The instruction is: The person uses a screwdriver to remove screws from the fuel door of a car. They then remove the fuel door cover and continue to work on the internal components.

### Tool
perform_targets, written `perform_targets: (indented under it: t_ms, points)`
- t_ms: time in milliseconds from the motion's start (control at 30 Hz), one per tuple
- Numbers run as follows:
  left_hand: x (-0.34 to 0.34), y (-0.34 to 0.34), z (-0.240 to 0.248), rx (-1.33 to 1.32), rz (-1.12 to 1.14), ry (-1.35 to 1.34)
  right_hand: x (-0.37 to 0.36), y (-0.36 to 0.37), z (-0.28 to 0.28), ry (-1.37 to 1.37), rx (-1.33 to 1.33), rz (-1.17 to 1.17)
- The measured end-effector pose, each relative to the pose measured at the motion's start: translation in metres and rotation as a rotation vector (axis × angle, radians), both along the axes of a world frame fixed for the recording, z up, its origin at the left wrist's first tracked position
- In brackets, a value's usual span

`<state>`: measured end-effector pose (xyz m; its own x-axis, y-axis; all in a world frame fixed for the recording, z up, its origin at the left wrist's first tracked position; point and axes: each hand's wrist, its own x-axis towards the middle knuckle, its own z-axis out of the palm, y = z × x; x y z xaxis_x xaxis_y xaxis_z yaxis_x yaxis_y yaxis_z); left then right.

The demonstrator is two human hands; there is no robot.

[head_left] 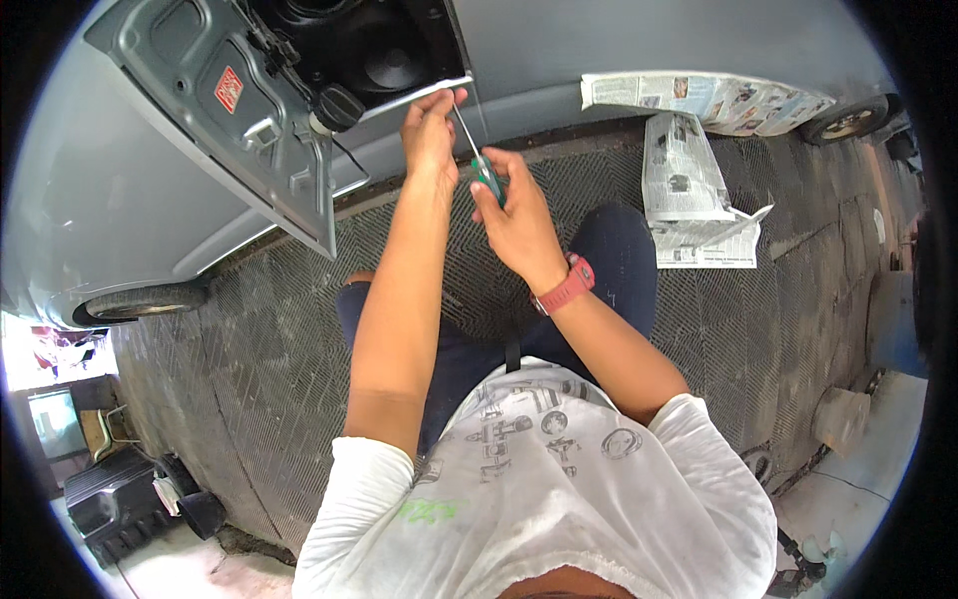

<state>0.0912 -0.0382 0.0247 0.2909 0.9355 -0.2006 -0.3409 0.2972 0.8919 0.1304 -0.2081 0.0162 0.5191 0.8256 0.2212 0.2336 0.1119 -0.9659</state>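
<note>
In my right hand [519, 215] is a screwdriver [489, 178] with a green and dark handle and a thin metal shaft. Its shaft slants up and left toward the lower edge of a fuel filler-like opening [389, 70] in a grey vehicle. My left hand [429, 138] is at that edge, fingers curled together beside the shaft's tip; what they pinch, if anything, is hidden. Left of the opening, a grey hinged door panel [205, 90] hangs open, and a round black cap [338, 108] sits near its inner edge.
Newspaper sheets [709, 98] cover the vehicle's lower side at right, with another folded newspaper [684, 170] draped down to the ribbed dark floor [269, 369]. Wheels [145, 301] show at both sides. A black machine part [115, 499] lies at lower left.
</note>
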Motion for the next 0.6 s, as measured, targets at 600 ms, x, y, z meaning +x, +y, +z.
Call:
perform_targets:
  t_ms: [600]
  points:
    - [0.015,0.028,-0.003,-0.125,0.043,-0.091,-0.014,0.026,0.008,0.251,0.013,-0.061]
